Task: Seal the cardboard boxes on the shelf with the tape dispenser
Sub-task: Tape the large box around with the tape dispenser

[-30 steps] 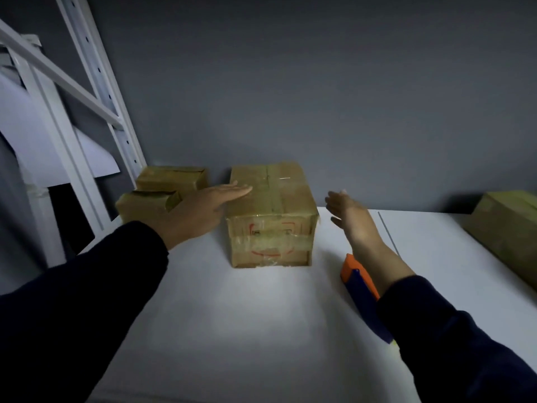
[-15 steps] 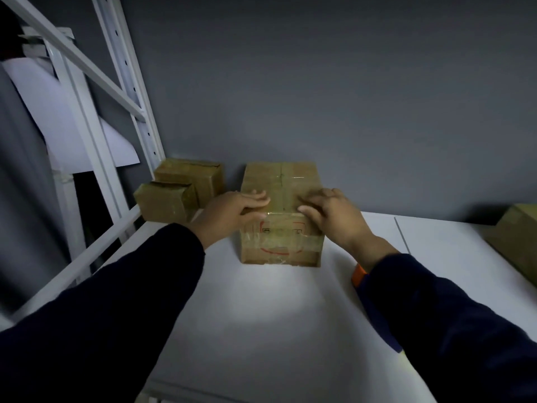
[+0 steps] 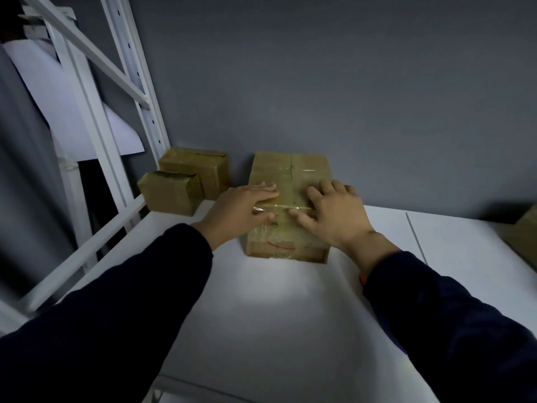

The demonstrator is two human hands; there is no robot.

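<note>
A taped cardboard box (image 3: 290,175) with red marks on its front stands on the white shelf (image 3: 261,309) against the grey wall. My left hand (image 3: 241,210) lies flat on the box's near left top edge, fingers straight. My right hand (image 3: 334,213) presses flat on the near right top edge, thumb over the front face. Only a sliver of the orange tape dispenser (image 3: 362,278) shows under my right sleeve; the rest is hidden.
Two smaller cardboard boxes (image 3: 174,190) sit at the shelf's back left corner beside the white metal upright (image 3: 136,82). Another box (image 3: 523,237) shows at the right edge. A seam in the shelf (image 3: 415,237) runs right of the hands.
My right hand has moved from the open shelf onto the box top. My left hand slid further onto the box. Both now press its near edge, and the dispenser has slipped under my sleeve.
</note>
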